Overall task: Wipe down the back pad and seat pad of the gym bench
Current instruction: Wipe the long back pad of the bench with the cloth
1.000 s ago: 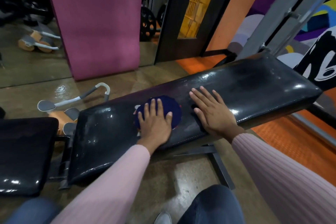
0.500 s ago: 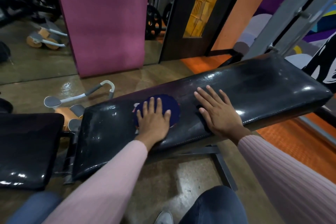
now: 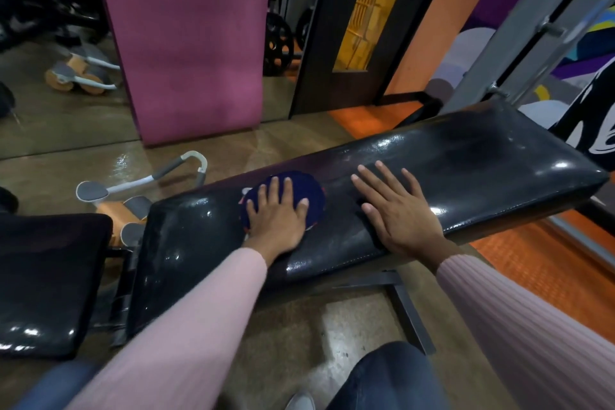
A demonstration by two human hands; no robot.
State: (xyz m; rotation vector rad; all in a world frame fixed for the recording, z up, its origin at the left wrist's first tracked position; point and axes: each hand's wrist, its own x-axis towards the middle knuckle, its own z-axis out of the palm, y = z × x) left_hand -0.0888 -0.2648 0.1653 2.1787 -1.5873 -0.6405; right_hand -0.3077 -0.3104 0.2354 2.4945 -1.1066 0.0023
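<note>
- Now we see the black back pad [image 3: 466, 176] running from centre to upper right, with the seat pad [image 3: 46, 276] at lower left, just beside its lower end
- Our left hand [image 3: 278, 226] presses a dark blue cloth [image 3: 309, 196] flat on the back pad, fingers [image 3: 274, 190] straight and spread
- Our right hand [image 3: 404, 220] rests palm down on the pad just beside the cloth, fingers released
- An ab roller [image 3: 133, 196] lies on the floor behind the bench
</note>
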